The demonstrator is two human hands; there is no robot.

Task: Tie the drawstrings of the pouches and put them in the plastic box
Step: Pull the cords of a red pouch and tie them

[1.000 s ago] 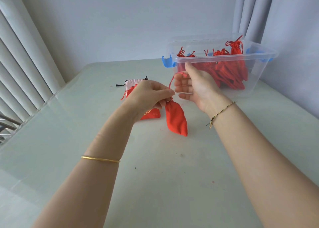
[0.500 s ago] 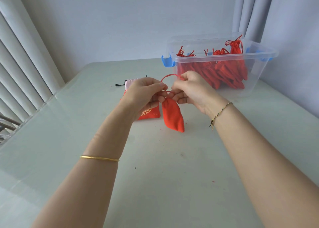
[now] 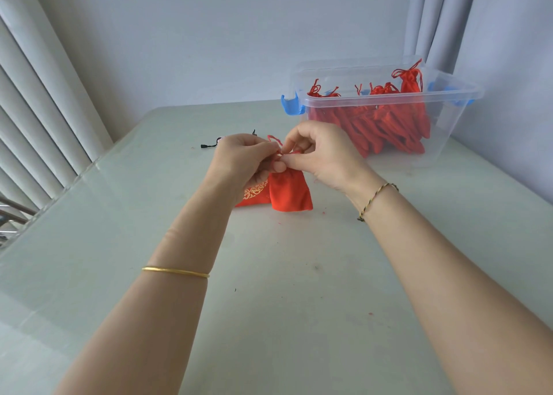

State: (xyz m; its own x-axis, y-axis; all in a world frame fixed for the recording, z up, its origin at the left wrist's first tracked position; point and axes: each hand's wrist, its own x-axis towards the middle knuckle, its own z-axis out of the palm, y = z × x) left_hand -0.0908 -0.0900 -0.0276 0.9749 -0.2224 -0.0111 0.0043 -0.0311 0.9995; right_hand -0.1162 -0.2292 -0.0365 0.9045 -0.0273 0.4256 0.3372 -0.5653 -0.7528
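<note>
While both hands meet over the middle of the pale green tabletop (image 3: 269, 305), we work at the neck of a small plain red fabric pouch (image 3: 290, 192). Our left hand (image 3: 245, 161) has its fingers curled and pinches the thin red drawstring cord (image 3: 273, 139) at the gathered mouth, a short loop of it sticking up above the knuckles. Our right hand (image 3: 323, 155) comes in from the other side, thumb and forefinger nipped on the same cord, fingertips touching those of the left. The pouch hangs below the two hands with its bottom edge down at the table; we cannot tell whether it rests there or is just clear of it. Just beside it on the left, partly hidden behind our left wrist, lies a second red pouch with gold embroidery (image 3: 254, 195), flat on the table. A black cord end (image 3: 208, 146) pokes out beyond the left hand. Well apart, at the far right of the table, stands the clear plastic box with blue latches (image 3: 449, 131), lidless and holding a heap of red tied pouches (image 3: 389, 122). A thin gold bangle (image 3: 175, 272) circles our left forearm, a braided cord bracelet (image 3: 377, 197) our right wrist. White vertical blinds (image 3: 36, 110) hang at the left.
</note>
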